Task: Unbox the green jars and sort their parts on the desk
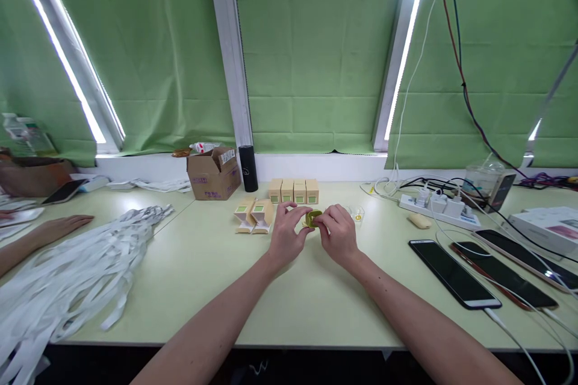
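Observation:
Near the middle of the table, my left hand [289, 229] and my right hand [338, 232] hold a small olive-green round item [313, 218] between their fingertips, one hand on each side. Behind my left hand stands a row of several small tan boxes [293, 191] with green labels. To its left are two tan cartons [253, 215] with angled sides, also green-labelled. Just beyond my right hand lies a clear plastic piece [357, 214] with something yellow in it.
A cardboard box [214, 174] and black cylinder [248, 169] stand behind. White strips [103, 264] and another person's hand [65, 225] are left. Phones [454, 273], a power strip [440, 210], cables and a white box [548, 229] occupy the right.

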`<control>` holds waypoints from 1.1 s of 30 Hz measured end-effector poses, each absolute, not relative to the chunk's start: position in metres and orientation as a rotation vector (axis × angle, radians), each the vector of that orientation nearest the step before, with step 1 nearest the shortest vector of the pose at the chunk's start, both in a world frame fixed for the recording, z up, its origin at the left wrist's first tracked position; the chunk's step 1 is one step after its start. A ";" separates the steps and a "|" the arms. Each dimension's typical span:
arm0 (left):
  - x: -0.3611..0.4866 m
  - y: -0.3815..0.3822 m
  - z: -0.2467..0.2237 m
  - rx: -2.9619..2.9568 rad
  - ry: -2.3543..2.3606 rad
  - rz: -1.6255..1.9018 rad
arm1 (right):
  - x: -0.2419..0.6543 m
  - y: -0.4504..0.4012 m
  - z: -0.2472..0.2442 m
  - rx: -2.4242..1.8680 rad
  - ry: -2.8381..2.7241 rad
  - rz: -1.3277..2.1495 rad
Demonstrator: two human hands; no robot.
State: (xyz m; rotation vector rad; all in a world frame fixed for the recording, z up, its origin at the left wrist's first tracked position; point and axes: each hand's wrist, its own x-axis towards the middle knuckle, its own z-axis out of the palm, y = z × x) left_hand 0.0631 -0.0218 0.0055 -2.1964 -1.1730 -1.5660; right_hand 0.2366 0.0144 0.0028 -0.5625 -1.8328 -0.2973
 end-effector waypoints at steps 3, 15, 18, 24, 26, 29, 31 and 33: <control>0.064 -0.022 0.006 -2.186 -1.173 -1.575 | 0.237 0.014 0.004 -0.533 -1.830 -0.337; 0.064 -0.023 0.007 -2.117 -1.202 -1.561 | 0.237 0.012 0.006 -0.524 -1.841 -0.370; 0.063 -0.022 0.006 -2.102 -1.226 -1.561 | 0.237 0.012 0.006 -0.514 -1.832 -0.378; 0.053 -0.016 0.008 -1.970 -1.398 -1.626 | 0.235 0.009 0.005 -0.504 -1.790 -0.367; 0.051 -0.014 0.009 -1.926 -1.470 -1.663 | 0.235 0.010 0.004 -0.515 -1.768 -0.334; 0.050 -0.014 0.009 -1.901 -1.566 -1.731 | 0.237 0.012 0.004 -0.536 -1.735 -0.278; 0.051 -0.014 0.010 -1.892 -1.618 -1.797 | 0.239 0.014 0.005 -0.549 -1.718 -0.231; 0.051 -0.014 0.010 -1.881 -1.671 -1.881 | 0.240 0.014 0.008 -0.557 -1.696 -0.178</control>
